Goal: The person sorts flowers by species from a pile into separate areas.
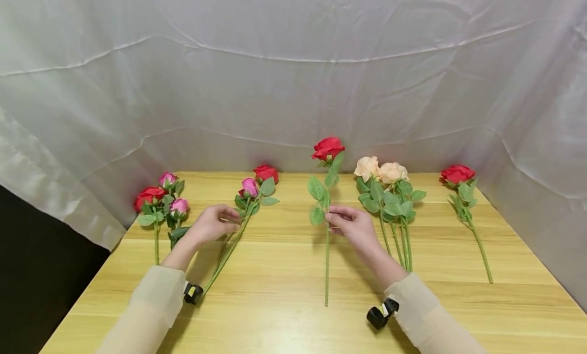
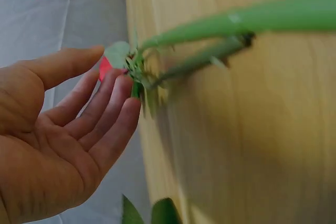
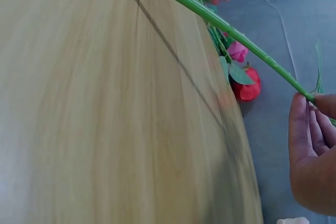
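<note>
My right hand [image 1: 355,229] pinches the green stem of a red rose [image 1: 327,149] between thumb and fingers, just below its leaves. The rose is upright in the head view, and its bare stem [image 3: 220,23] slants across the right wrist view, casting a shadow on the wood. My left hand [image 1: 212,224] is beside the stems of a pink rose [image 1: 249,186] and a red rose [image 1: 266,172] lying on the table. In the left wrist view its fingers [image 2: 113,129] are loosely bent and apart from the thumb, with the palm holding nothing.
Two peach roses [image 1: 393,173] with several stems lie right of centre on the wooden table [image 1: 275,313]. Another red rose [image 1: 457,174] lies at far right. A red rose [image 1: 149,197] and pink roses [image 1: 179,206] lie at far left. Grey cloth [image 1: 275,89] hangs behind.
</note>
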`<state>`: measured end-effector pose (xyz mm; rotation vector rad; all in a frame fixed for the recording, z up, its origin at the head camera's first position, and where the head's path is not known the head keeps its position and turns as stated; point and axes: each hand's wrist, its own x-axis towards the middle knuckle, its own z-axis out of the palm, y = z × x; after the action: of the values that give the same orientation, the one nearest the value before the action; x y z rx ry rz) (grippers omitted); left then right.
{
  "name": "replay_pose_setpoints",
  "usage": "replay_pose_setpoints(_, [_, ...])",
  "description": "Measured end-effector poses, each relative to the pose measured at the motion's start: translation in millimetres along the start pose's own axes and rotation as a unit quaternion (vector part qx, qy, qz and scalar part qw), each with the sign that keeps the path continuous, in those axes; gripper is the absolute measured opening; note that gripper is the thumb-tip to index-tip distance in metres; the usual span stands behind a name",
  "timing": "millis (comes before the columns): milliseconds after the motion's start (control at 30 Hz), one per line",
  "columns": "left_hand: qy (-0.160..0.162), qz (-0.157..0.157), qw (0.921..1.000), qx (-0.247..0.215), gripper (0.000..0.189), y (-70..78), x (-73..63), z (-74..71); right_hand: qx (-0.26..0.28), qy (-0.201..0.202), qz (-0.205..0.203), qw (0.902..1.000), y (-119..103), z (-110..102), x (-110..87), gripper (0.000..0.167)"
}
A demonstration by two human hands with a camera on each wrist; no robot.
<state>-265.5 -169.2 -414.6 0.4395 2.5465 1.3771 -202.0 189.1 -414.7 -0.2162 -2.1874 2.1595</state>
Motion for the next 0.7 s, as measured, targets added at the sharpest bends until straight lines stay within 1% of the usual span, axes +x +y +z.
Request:
replay_pose_setpoints(200, [-0.029, -0.010, 0.9994, -0.014, 0.031, -10.1, -2.2, -2.9, -0.012, -0.007, -0.004, 0.9999, 3, -8, -0.2, 0.035])
replay_pose_setpoints(267, [-0.033, -0.019, 0.9991, -0.022, 0.030, -11.8, -2.9, -1.9, -0.013, -0.007, -0.003, 0.9999, 3, -11, -0.5, 0.036])
replay_pose_setpoints(400, [-0.024, -0.039, 0.9986, -0.026, 0.029, -13.8, -2.0, 1.0, -0.010, 0.001, 0.005, 0.9999, 2, -16, -0.7, 0.039])
replay_pose_setpoints(567, [-0.001, -0.060, 0.9982, 0.003, 0.027, -13.8, 1.7, 4.4, -0.014, 0.005, 0.013, 0.9998, 0, -23, -1.0, 0.039])
replay_pose_setpoints(700, [0.005, -0.062, 0.9980, 0.007, 0.026, -12.0, 0.5, 5.8, -0.015, 0.008, 0.015, 0.9997, -2, -30, -2.9, 0.040])
